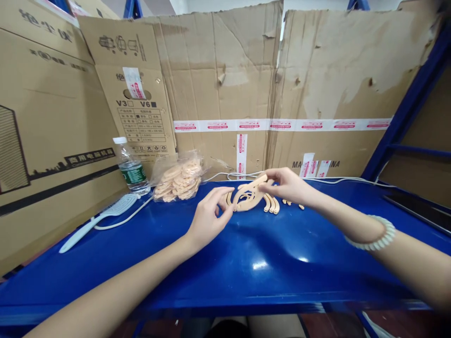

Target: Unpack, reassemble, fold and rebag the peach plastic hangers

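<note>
Blue table (260, 284), front edge nearest: beyond it, our right hand (287, 184) pinches a pale strip (260, 181); left hand (207, 213), grip we cannot tell, should steady it.

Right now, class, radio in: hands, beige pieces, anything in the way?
Right hand gripping beige pieces. Left hand at their left end, contact unclear. More curved pieces close by, right; nothing visibly blocking.

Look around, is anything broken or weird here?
Yes: the cardboard behind the blue table looks damaged, with small tears and peeled patches. A hairbrush lies by the bottle, which seems a bit odd on a table with curved pieces. I see no spill.
</note>
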### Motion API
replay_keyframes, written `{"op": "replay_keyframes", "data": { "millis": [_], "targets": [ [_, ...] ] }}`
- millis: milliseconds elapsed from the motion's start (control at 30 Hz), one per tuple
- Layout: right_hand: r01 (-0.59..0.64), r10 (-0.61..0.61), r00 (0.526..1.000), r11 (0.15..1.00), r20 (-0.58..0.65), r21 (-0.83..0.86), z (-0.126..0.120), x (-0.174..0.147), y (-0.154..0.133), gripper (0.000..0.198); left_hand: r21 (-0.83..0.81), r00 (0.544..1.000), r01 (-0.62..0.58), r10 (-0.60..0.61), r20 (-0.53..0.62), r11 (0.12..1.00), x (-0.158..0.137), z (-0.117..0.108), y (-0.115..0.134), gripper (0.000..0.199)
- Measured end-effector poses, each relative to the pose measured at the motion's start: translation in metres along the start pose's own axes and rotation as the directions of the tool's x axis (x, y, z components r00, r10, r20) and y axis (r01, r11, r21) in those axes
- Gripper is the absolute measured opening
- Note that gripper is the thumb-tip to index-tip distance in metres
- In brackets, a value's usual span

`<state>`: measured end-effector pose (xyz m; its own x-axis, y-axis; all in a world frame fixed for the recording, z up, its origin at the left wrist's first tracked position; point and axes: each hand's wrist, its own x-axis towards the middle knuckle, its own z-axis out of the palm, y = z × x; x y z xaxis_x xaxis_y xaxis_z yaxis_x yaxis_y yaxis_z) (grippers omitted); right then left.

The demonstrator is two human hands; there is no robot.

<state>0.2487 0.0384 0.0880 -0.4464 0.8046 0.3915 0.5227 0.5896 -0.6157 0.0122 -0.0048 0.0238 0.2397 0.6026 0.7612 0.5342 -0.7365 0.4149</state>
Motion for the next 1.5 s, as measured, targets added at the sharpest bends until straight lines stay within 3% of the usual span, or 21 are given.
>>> {"op": "replay_keyframes", "data": {
  "millis": [133, 267, 400, 567, 700, 867, 1133, 1300, 1400, 1500],
  "targets": [
    [0.024, -0.042, 0.991, 0.989, 0.125, 0.143, 0.02, -0.027, -0.015, 0.013, -0.115, 0.984, 0.136, -0.12, 0.133, 0.984, -0.006, 0.007, 0.012, 0.039],
    [-0.048, 0.012, 0.993, 0.953, 0.121, 0.3, 0.029, -0.042, -0.016, 0.02, -0.202, 0.93, 0.274, -0.206, 0.304, 0.94, -0.012, 0.01, 0.016, 0.012],
    [-0.152, 0.068, 0.976, 0.894, 0.208, 0.421, 0.028, -0.046, -0.004, 0.021, -0.262, 0.912, 0.327, -0.231, 0.339, 0.908, -0.014, 0.012, 0.017, 0.023],
    [-0.304, 0.193, 0.944, 0.826, 0.268, 0.475, 0.028, -0.047, 0.011, 0.034, -0.347, 0.876, 0.468, -0.376, 0.301, 0.813, -0.01, 0.011, 0.02, 0.025],
    [-0.301, 0.183, 0.943, 0.824, 0.277, 0.48, 0.028, -0.047, 0.015, 0.03, -0.311, 0.872, 0.476, -0.395, 0.291, 0.823, -0.008, 0.01, 0.019, 0.027],
    [-0.277, 0.225, 0.96, 0.839, 0.164, 0.469, 0.024, -0.044, 0.018, 0.03, -0.295, 0.877, 0.469, -0.398, 0.27, 0.833, -0.008, 0.008, 0.013, 0.031],
    [-0.282, 0.327, 0.945, 0.781, 0.021, 0.557, 0.023, -0.043, 0.023, 0.034, -0.203, 0.891, 0.441, -0.4, 0.216, 0.874, -0.005, 0.006, 0.011, 0.028],
    [-0.194, 0.317, 0.947, 0.704, -0.058, 0.684, 0.019, -0.04, 0.03, 0.034, -0.156, 0.891, 0.434, -0.397, 0.219, 0.888, -0.007, 0.005, 0.006, 0.03],
    [-0.208, 0.341, 0.94, 0.65, -0.035, 0.731, 0.02, -0.037, 0.034, 0.035, -0.162, 0.886, 0.437, -0.392, 0.249, 0.885, -0.007, 0.003, 0.007, 0.033],
    [-0.267, 0.349, 0.936, 0.656, 0.03, 0.706, 0.029, -0.038, 0.035, 0.037, -0.176, 0.879, 0.415, -0.343, 0.331, 0.893, -0.004, 0.001, 0.011, 0.031]
  ]
}}
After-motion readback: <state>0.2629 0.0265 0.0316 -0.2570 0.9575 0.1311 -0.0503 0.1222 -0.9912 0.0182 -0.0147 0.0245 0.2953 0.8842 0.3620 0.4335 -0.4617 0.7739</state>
